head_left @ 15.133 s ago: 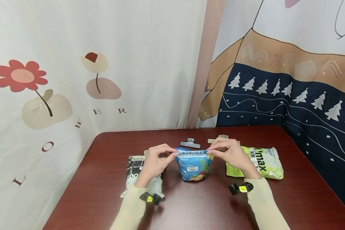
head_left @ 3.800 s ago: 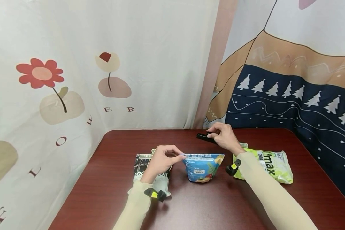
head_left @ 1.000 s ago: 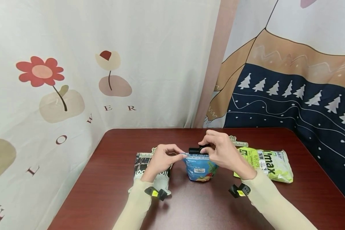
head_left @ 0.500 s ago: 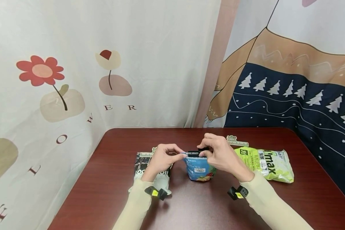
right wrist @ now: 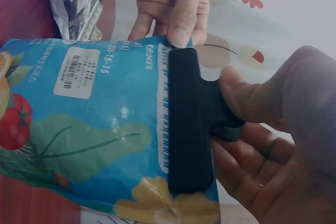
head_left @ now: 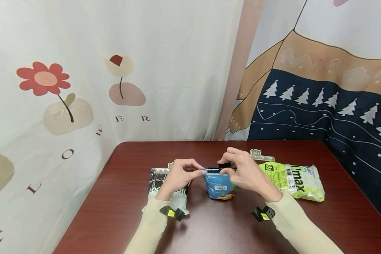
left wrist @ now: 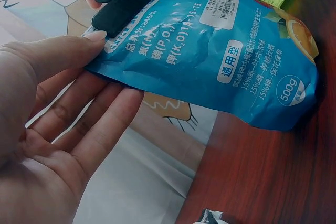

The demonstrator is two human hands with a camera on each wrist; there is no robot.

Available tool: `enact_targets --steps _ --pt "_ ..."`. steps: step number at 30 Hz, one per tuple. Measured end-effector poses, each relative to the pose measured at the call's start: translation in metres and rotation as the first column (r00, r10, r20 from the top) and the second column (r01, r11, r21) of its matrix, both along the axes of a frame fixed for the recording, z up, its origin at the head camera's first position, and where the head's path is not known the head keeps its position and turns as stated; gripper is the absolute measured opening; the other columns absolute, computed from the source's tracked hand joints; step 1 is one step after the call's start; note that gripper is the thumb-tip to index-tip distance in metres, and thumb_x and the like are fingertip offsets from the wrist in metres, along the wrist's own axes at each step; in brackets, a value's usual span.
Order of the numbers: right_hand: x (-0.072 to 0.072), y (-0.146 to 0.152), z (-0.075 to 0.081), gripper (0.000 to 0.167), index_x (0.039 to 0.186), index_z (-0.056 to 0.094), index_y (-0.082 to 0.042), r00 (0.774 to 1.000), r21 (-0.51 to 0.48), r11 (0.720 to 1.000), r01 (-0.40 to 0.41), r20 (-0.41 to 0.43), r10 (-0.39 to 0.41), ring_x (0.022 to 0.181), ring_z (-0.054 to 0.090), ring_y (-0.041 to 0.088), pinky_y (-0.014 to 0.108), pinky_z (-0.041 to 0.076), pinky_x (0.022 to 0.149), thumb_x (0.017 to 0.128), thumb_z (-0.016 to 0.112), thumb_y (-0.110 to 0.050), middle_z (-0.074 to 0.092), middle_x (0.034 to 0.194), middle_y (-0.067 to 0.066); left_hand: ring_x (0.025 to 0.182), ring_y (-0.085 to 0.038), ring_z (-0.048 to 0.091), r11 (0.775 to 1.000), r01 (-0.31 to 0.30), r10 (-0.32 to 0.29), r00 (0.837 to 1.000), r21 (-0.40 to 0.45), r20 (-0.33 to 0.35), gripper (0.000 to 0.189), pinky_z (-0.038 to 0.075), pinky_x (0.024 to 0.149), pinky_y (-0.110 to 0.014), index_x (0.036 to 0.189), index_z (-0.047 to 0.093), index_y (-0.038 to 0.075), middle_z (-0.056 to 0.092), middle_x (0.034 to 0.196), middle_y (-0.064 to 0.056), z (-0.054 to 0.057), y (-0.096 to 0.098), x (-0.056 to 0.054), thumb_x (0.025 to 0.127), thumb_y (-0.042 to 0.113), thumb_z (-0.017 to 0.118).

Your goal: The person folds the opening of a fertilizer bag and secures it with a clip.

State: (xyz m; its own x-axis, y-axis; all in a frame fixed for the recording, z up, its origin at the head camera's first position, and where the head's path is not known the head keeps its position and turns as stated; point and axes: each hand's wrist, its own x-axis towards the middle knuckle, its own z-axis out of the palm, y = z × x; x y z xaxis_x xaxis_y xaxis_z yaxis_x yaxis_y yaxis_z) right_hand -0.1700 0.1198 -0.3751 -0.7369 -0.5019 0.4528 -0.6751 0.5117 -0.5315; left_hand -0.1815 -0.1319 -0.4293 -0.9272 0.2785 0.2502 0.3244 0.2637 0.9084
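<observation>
A blue fertilizer bag point(head_left: 220, 190), printed with fruit and flowers, stands upright at the table's middle. My left hand point(head_left: 179, 176) pinches the top left corner of its mouth between thumb and fingers; the other fingers lie behind the bag in the left wrist view. With my right hand point(head_left: 244, 173) I pinch the handles of a black bag clip point(right wrist: 189, 124). Its long jaw lies across the front of the bag's top edge, next to my left thumb. The rear jaw is hidden behind the bag, so how tightly it grips cannot be told.
A green bag point(head_left: 300, 183) lies at the right, with a pale ruler-patterned clip point(head_left: 261, 156) behind it. A black and white bag point(head_left: 153, 181) with a similar clip point(head_left: 160, 170) on top lies partly under my left forearm. Curtains stand behind the red-brown table point(head_left: 114, 197).
My right hand let go of the bag's right corner and took the clip from behind the bag. It then brought the clip forward and down onto the top edge. My left hand keeps its pinch.
</observation>
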Motion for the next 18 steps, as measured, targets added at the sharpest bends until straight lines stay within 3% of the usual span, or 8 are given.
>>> enact_targets --steps 6,10,14,18 --pt "-0.001 0.007 -0.002 0.023 0.104 0.077 -0.019 0.999 -0.002 1.000 0.001 0.046 -0.001 0.083 0.061 0.007 0.026 0.059 0.075 0.084 0.086 -0.013 0.065 0.095 -0.006 0.074 -0.022 0.070 1.000 0.004 -0.004 1.000 -0.016 0.014 0.008 0.051 0.062 -0.021 0.088 0.081 0.018 0.078 0.084 -0.005 -0.001 0.000 0.000 0.086 0.024 0.085" --pt "-0.005 0.012 -0.005 0.035 0.117 0.075 -0.024 0.995 -0.008 0.999 -0.032 0.091 0.033 0.091 0.063 0.008 0.028 0.061 0.082 0.084 0.086 -0.018 0.069 0.106 -0.008 0.072 -0.021 0.070 1.000 0.003 -0.003 1.000 -0.005 0.010 0.006 0.051 0.060 -0.021 0.088 0.081 0.017 0.078 0.084 -0.005 -0.002 -0.001 0.000 0.086 0.022 0.085" --pt "-0.009 0.023 -0.011 0.044 0.126 0.070 -0.029 0.984 -0.031 0.998 -0.052 0.168 0.056 0.099 0.065 0.010 0.029 0.060 0.087 0.085 0.085 -0.022 0.069 0.116 -0.010 0.070 -0.019 0.068 1.000 0.009 -0.009 1.000 0.001 0.008 0.006 0.048 0.058 -0.020 0.088 0.081 0.017 0.078 0.084 -0.006 -0.002 -0.001 0.000 0.086 0.021 0.084" --pt "-0.014 0.038 -0.019 0.044 0.128 0.068 -0.031 0.963 -0.094 0.994 -0.055 0.258 0.078 0.106 0.067 0.016 0.031 0.060 0.090 0.087 0.084 -0.027 0.070 0.121 -0.009 0.073 -0.025 0.070 1.000 0.014 -0.014 1.000 -0.004 0.021 0.008 0.048 0.059 -0.021 0.090 0.081 0.017 0.078 0.086 -0.007 -0.002 -0.002 0.001 0.087 0.023 0.084"
